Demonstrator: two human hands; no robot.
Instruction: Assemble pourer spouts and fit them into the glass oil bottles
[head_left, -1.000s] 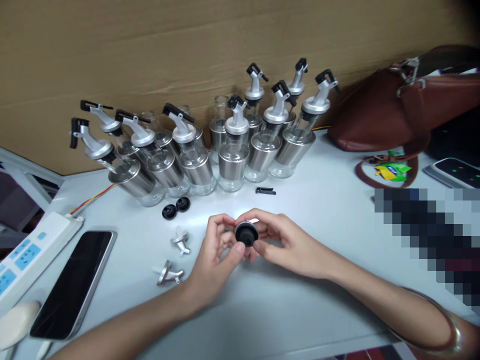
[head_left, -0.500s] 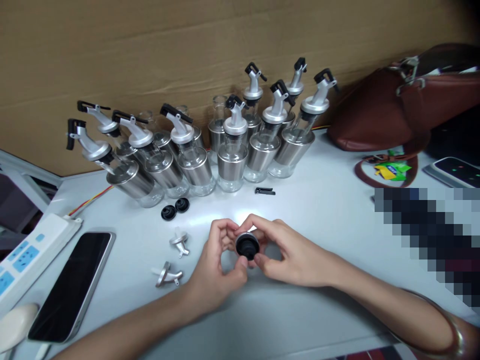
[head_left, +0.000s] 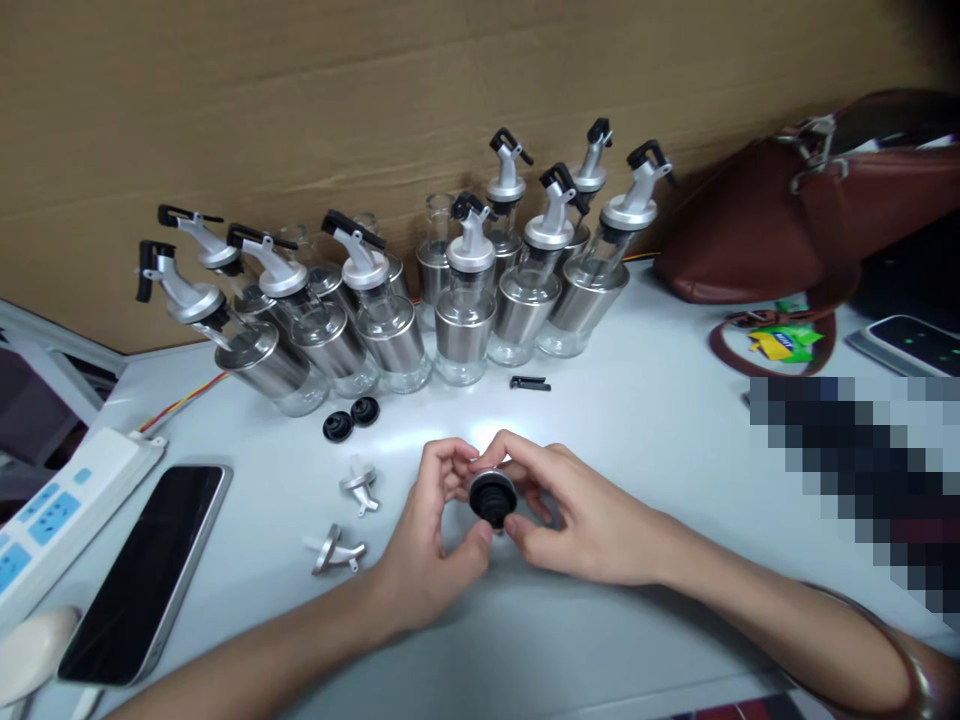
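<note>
Both my hands meet over the white table and pinch one small part between them: a silver pourer cap with a black rubber stopper (head_left: 493, 496) facing me. My left hand (head_left: 435, 535) grips it from the left with thumb and fingertips. My right hand (head_left: 570, 510) grips it from the right. Two loose black stoppers (head_left: 351, 420) lie just beyond my left hand. Two bare silver spouts (head_left: 358, 481) (head_left: 334, 548) rest left of that hand. A small black lever clip (head_left: 530, 382) lies farther back.
Several glass-and-steel oil bottles (head_left: 465, 320) with pourer tops stand in a row against a cardboard wall (head_left: 375, 90). A black phone (head_left: 146, 570) and a white power strip (head_left: 67, 490) lie at the left. A brown leather bag (head_left: 795, 220) sits at the back right.
The cap has sunk a little lower and nearer to me between my fingers, and my fingers have shifted round it. Everything else on the table is as it was.
</note>
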